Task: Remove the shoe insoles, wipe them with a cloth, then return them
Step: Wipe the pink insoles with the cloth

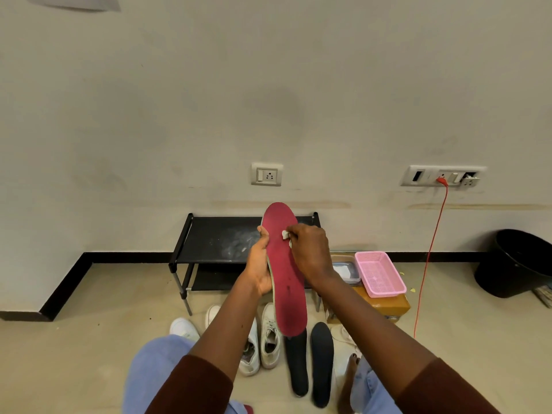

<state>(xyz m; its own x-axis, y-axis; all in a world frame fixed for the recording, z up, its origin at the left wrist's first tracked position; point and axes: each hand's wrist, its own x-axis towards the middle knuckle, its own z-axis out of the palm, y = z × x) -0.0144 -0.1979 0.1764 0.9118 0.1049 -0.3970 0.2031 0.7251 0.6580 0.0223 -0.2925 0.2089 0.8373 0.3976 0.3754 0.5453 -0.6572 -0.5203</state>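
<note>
L hand (260, 265) grips red insole (288, 289) (upright), R hand (310, 252) pinches cloth (285, 234) onto it

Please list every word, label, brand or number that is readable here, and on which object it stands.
No text is readable.
The long red insole shows only dark spots.
The small white cloth is plain.
The brown cardboard box and the white lace-up shoes show no legible mark.

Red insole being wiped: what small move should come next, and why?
Probably slide the cloth down toward the heel: the right hand pinches it near the toe end of the red insole, the left hand steadies the edge, and dark spots sit lower down.
</note>
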